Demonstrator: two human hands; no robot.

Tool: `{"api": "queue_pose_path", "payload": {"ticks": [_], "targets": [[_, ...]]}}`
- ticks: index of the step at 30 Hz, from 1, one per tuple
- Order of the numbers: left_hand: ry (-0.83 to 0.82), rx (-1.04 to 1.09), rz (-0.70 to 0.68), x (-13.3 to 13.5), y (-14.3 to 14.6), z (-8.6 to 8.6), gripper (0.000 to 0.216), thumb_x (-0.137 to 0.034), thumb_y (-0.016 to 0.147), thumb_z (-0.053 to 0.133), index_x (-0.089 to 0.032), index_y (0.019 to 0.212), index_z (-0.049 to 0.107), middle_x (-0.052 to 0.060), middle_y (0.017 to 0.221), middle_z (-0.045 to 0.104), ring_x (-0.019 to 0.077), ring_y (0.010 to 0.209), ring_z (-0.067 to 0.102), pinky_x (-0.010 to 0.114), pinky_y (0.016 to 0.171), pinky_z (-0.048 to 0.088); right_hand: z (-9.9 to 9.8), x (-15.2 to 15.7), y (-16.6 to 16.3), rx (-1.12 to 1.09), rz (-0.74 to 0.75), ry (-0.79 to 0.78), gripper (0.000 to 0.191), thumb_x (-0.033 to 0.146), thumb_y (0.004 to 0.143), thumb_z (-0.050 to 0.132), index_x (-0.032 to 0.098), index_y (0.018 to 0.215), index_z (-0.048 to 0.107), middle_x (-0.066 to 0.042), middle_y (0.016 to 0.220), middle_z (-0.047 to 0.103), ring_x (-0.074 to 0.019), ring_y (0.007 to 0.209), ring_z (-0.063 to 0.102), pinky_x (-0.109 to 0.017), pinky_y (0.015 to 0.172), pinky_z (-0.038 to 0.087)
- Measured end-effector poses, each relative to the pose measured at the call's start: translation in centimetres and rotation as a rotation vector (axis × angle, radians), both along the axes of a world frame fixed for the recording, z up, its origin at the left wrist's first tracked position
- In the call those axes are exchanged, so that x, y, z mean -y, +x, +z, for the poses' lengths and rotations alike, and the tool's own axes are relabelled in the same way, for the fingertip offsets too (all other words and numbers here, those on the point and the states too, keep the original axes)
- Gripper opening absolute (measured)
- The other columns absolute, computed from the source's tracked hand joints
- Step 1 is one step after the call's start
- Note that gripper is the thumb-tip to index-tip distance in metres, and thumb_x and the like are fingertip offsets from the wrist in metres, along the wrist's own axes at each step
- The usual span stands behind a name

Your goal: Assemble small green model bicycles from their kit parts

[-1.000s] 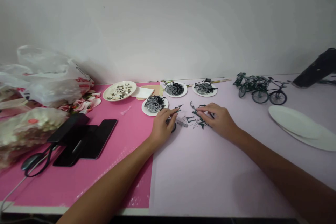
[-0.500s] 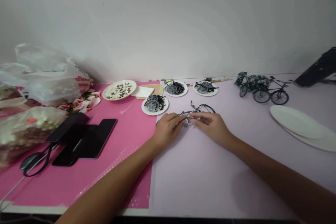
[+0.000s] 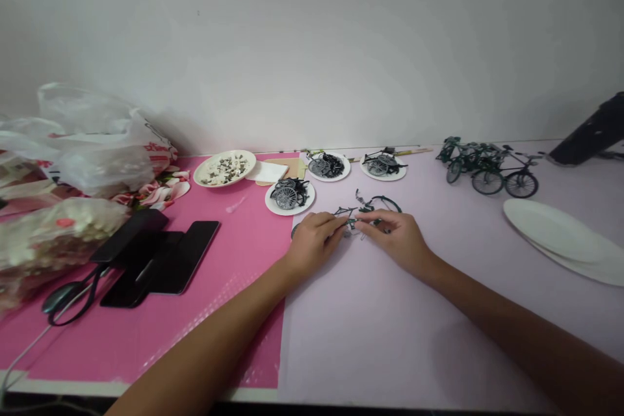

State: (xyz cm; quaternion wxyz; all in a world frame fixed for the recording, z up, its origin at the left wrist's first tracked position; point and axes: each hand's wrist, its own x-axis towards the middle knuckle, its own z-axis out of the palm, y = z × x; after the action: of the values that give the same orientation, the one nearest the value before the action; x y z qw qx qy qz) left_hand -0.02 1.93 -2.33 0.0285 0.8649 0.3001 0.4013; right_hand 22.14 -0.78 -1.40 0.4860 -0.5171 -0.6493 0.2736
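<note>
My left hand (image 3: pixel 312 242) and my right hand (image 3: pixel 394 238) meet over the pale lilac mat, fingers pinched together on a small dark green miniature bicycle frame (image 3: pixel 363 211). Thin curved parts of it stick out beyond my right fingers. Three small white plates hold tiny wheels and parts: one just beyond my left hand (image 3: pixel 289 195), and two farther back (image 3: pixel 327 166) (image 3: pixel 383 164).
Finished miniature bicycles (image 3: pixel 487 169) stand at the back right, with stacked white plates (image 3: pixel 560 240) in front of them. On the pink mat at left lie black phones (image 3: pixel 156 257), scissors (image 3: pixel 68 299), plastic bags (image 3: pixel 82 143) and a dish of small bits (image 3: pixel 224 168).
A second ago my hands were apart among loose parts on the mat. They have come together, and both now pinch the small bicycle frame between them.
</note>
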Motion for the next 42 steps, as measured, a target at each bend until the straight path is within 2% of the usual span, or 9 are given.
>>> {"api": "queue_pose_path", "payload": {"ticks": [5,12,23,32,42], "targets": [[-0.001,-0.002,-0.035,0.1,0.1,0.0,0.03,-0.028,0.107,0.055,-0.018,0.128,0.074,0.01,0.091,0.076,0.0175,0.077,0.07,0.031,0.072,0.052,-0.4,0.1,-0.1,-0.041,0.053,-0.035,0.024,0.047,0.084,0.082,0.028,0.098,0.087,-0.006,0.104,0.083,-0.0292,0.093,0.08,-0.041,0.08,0.068],[-0.007,-0.001,-0.024,-0.1,0.1,-0.2,0.031,-0.029,0.107,0.054,-0.018,0.127,0.075,0.01,0.091,0.077,0.0176,0.078,0.071,0.031,0.073,0.053,-0.2,0.2,-0.2,-0.034,0.015,0.003,0.02,0.043,0.082,0.084,0.029,0.095,0.087,-0.006,0.103,0.083,-0.0286,0.09,0.081,-0.039,0.074,0.069],[-0.012,0.002,-0.004,-0.1,0.0,-0.1,0.029,-0.027,0.106,0.055,-0.017,0.124,0.075,0.009,0.088,0.076,0.0171,0.075,0.07,0.031,0.069,0.05,0.3,0.4,-0.2,0.007,0.022,0.006,0.021,0.042,0.084,0.08,0.03,0.1,0.087,-0.004,0.104,0.083,-0.0301,0.094,0.081,-0.042,0.079,0.069],[-0.033,0.022,0.005,-0.4,-0.4,-0.3,0.029,-0.03,0.105,0.056,-0.018,0.122,0.076,0.009,0.088,0.076,0.0175,0.074,0.069,0.031,0.071,0.053,0.1,0.4,-0.1,0.085,0.052,0.089,0.02,0.042,0.088,0.077,0.031,0.101,0.086,-0.003,0.105,0.083,-0.0267,0.087,0.079,-0.038,0.072,0.066],[-0.01,0.028,-0.006,-0.2,-0.3,-0.1,0.027,-0.028,0.105,0.058,-0.016,0.119,0.077,0.009,0.087,0.076,0.0162,0.071,0.068,0.029,0.068,0.052,1.1,0.7,-0.4,0.081,0.016,0.153,0.018,0.037,0.089,0.074,0.029,0.1,0.086,-0.004,0.095,0.084,-0.0232,0.075,0.076,-0.036,0.065,0.063]]}}
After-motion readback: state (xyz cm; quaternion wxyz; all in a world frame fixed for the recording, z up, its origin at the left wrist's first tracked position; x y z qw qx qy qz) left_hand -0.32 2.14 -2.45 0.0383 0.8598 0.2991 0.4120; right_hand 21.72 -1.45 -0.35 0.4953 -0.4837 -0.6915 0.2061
